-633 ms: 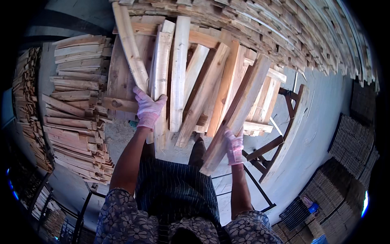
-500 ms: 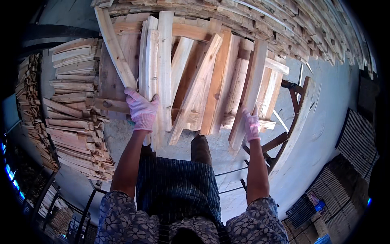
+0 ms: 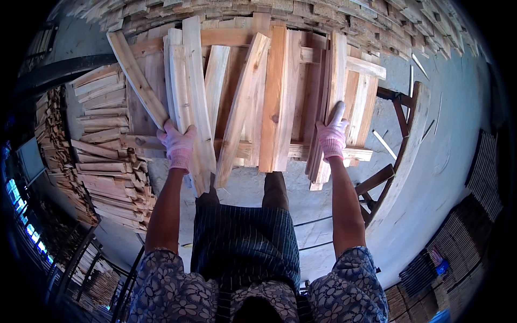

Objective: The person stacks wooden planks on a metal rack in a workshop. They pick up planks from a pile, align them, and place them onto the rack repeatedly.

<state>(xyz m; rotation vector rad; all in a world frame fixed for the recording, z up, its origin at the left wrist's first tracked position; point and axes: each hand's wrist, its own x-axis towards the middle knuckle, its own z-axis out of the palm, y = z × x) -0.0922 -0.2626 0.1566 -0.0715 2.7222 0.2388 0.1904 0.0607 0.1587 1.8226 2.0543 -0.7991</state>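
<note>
Both my hands wear pale pink work gloves. My left hand [image 3: 177,142] is closed round a bunch of narrow wooden boards [image 3: 186,102], thumb on their right side. One knotty board [image 3: 137,78] leans away to the far left from beside its fingers. My right hand [image 3: 332,134] grips a few upright boards [image 3: 337,70] at the right, one finger stretched along the top one; its palm hides part of them. Between the hands lie a slanted board [image 3: 243,102] and a more orange board [image 3: 273,97], above a layer of boards with crosspieces.
Stacked short boards [image 3: 110,183] stand at the left, and a long lumber pile [image 3: 323,16] spans the far side. A wooden stand with a pale beam [image 3: 412,140] is at the right. Offcuts [image 3: 383,142] lie on the concrete floor [image 3: 441,134].
My right hand has moved farther away along its boards, which now stand straighter and closer together. The boards in my left hand have tilted, their near ends shifting right. The view has shifted slightly.
</note>
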